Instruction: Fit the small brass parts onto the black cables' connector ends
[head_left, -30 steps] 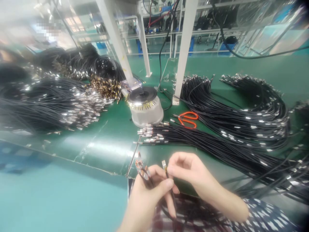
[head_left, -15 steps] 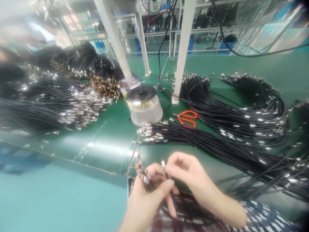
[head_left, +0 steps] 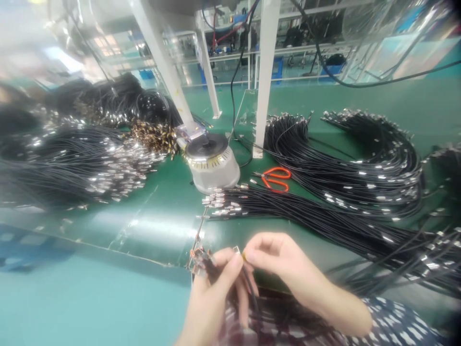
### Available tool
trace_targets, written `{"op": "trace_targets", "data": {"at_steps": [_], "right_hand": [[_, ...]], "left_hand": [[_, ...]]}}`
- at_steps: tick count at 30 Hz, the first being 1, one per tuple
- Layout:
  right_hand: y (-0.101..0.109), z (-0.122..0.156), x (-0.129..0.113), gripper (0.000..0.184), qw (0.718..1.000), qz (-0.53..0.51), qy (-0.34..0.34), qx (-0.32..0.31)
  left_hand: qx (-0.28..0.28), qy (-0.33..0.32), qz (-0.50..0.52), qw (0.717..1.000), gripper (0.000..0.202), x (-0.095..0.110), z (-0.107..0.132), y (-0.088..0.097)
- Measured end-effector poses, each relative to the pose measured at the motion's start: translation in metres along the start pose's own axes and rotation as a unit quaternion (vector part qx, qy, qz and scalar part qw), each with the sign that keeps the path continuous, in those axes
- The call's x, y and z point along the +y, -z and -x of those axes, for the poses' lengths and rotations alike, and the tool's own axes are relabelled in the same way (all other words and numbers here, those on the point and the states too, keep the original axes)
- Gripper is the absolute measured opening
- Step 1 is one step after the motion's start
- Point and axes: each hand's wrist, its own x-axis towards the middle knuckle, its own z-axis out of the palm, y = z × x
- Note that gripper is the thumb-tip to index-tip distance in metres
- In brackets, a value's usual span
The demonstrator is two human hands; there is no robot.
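My left hand (head_left: 216, 293) is closed around several black cables, whose metal connectors (head_left: 200, 262) stick out at its left side. Between its thumb and fingers is one black cable (head_left: 252, 288) with a small silver-white connector end (head_left: 236, 250) pointing up. Just right of that end, my right hand (head_left: 279, 254) pinches a small yellow piece (head_left: 244, 256), which looks like a bit of tape or label. The piece is close to the cable; whether they touch is unclear. The lower parts of the held cables hang over my lap.
A white round dispenser (head_left: 214, 173) with a black top disc and yellow strips stands ahead. Orange-handled scissors (head_left: 277, 179) lie to its right. Black cable bundles (head_left: 288, 204) cover the right side; a large cable pile (head_left: 72, 158) fills the left. White posts (head_left: 264, 96) rise from the green table (head_left: 162, 206).
My left thumb has moved up next to the connector end, and the cable end sits lower and further left. The yellow piece now shows more clearly at my right fingertips. The view has shifted slightly.
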Motion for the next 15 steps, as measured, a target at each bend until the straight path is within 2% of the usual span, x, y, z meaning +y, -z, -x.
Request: {"op": "trace_targets", "data": {"at_steps": [6,11,15], "right_hand": [[0.0043,0.0033,-0.0054,0.032,0.999,0.009,0.02,-0.032],[0.0041,0.0046,-0.0068,0.031,0.999,0.04,0.017,0.018],[0.0031,0.0044,-0.0049,0.031,0.997,0.051,0.029,0.044]], "left_hand": [[-0.03,0.015,-0.033,0.999,0.034,0.0035,0.0,0.0036],[-0.041,0.039,-0.019,0.998,0.025,0.0041,0.0023,0.0062],[-0.013,0.049,0.007,0.999,0.021,0.004,0.0005,0.0057]]}}
